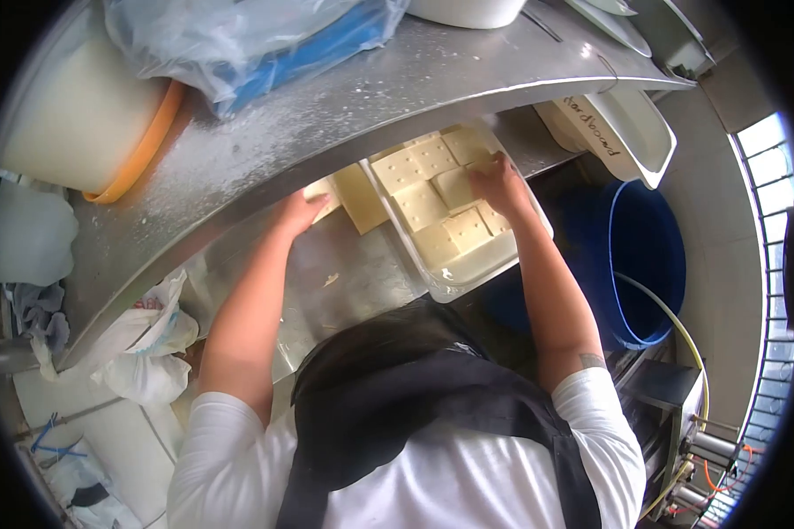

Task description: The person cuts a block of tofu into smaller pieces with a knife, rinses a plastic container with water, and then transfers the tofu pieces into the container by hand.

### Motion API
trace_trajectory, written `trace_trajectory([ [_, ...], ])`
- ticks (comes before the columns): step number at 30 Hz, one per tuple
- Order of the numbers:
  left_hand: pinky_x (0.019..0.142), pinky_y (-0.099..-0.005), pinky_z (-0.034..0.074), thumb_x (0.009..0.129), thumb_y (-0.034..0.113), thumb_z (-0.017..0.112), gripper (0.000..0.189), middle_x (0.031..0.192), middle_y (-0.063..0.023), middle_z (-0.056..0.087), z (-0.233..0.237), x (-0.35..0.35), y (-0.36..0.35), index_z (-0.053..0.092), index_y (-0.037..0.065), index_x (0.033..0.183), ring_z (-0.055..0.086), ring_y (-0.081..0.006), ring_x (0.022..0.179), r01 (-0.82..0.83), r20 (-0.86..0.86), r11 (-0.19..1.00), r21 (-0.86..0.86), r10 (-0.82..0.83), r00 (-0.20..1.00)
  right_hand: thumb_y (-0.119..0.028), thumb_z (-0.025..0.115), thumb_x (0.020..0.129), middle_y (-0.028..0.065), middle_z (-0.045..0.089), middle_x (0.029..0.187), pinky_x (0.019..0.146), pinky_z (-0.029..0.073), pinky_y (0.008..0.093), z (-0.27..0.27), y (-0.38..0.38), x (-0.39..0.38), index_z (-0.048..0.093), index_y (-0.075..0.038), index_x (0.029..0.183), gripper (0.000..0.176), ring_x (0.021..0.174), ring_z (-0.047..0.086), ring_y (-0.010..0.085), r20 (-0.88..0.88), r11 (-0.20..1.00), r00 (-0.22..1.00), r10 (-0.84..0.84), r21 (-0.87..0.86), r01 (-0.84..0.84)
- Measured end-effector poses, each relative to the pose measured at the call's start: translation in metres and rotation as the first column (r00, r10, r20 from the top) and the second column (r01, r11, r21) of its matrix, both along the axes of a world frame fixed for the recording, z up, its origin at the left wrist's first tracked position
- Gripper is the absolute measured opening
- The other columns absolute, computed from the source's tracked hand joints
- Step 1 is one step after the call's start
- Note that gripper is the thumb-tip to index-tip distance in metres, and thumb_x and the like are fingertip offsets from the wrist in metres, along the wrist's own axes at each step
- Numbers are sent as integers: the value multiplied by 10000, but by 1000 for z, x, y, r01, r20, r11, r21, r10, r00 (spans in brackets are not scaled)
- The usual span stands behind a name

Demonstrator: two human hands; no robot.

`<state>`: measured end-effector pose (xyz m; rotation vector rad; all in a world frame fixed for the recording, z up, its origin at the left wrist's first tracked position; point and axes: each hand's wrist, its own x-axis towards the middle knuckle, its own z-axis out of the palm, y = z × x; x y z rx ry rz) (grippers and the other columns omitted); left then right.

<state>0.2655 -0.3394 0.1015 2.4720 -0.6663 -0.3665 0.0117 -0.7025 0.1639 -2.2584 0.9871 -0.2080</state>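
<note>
A white tray [450, 286] holds several pale yellow blocks, some with rows of small dimples. My right hand [500, 185] is over the tray, closed on a pale block [453, 189] near its right side. Left of the tray, my left hand [300, 213] grips a pale slab [324, 196] under the edge of the upper shelf. Touching that slab is a darker yellow slab [360, 199] on the metal surface [353, 273]. My left fingertips are partly hidden by the slab.
Overhead runs a steel shelf [326, 110] bearing a bucket [88, 97] and plastic bags [247, 35]. A white container [622, 128] juts out at the upper right above a blue barrel [648, 264] with a hose [679, 326]. White bags [150, 353] hang at the left.
</note>
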Motion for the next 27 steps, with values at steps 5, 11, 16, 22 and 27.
trace_trajectory([
  [5, 956, -436, 539, 800, 434, 903, 698, 1182, -211, 716, 3, -12, 8, 580, 9, 1250, 697, -324, 1094, 15, -51, 999, -32, -17, 999, -472, 749, 904, 373, 566, 1402, 1068, 491, 543, -20, 0, 2, 415, 32, 1525, 867, 1270, 588, 528, 50, 983, 999, 2, -182, 7],
  [11, 955, -388, 524, 839, 269, 879, 592, 1196, -139, 689, 5, -38, 14, 565, -3, 1262, 659, -228, 1112, -107, -365, 979, -171, 38, 930, -330, 725, 947, 290, 614, 1345, 1076, 479, 543, 8, 35, -22, 522, -9, 1465, 643, 1227, 591, 470, 217, 849, 974, 63, -525, 62],
  [16, 977, -356, 524, 887, 175, 835, 539, 1212, -110, 668, 13, -70, 52, 567, -5, 1319, 654, -206, 1102, -270, -703, 838, -474, -176, 689, -175, 795, 933, 231, 699, 1199, 870, 599, 413, 23, 121, -26, 647, 2, 1314, 446, 1011, 723, 357, 432, 981, 886, 168, 12, -192],
  [22, 1028, -349, 508, 988, 251, 782, 572, 1297, -87, 630, 79, -131, 34, 524, 21, 1444, 601, -173, 1218, -271, -780, 744, -611, -507, 367, -215, 797, 966, 167, 667, 1253, 974, 535, 359, 48, 209, -23, 556, 8, 1448, 583, 1144, 659, 238, 481, 741, 849, 218, 484, -465],
  [27, 982, -337, 536, 1027, 388, 723, 595, 1328, -107, 624, 83, -134, 45, 524, 29, 1458, 627, -185, 1180, -196, -683, 718, -668, -487, 545, -98, 752, 979, 140, 659, 1284, 985, 524, 345, 45, 184, -62, 549, -1, 1455, 527, 1145, 645, 199, 445, 453, 869, -215, 834, -315],
])
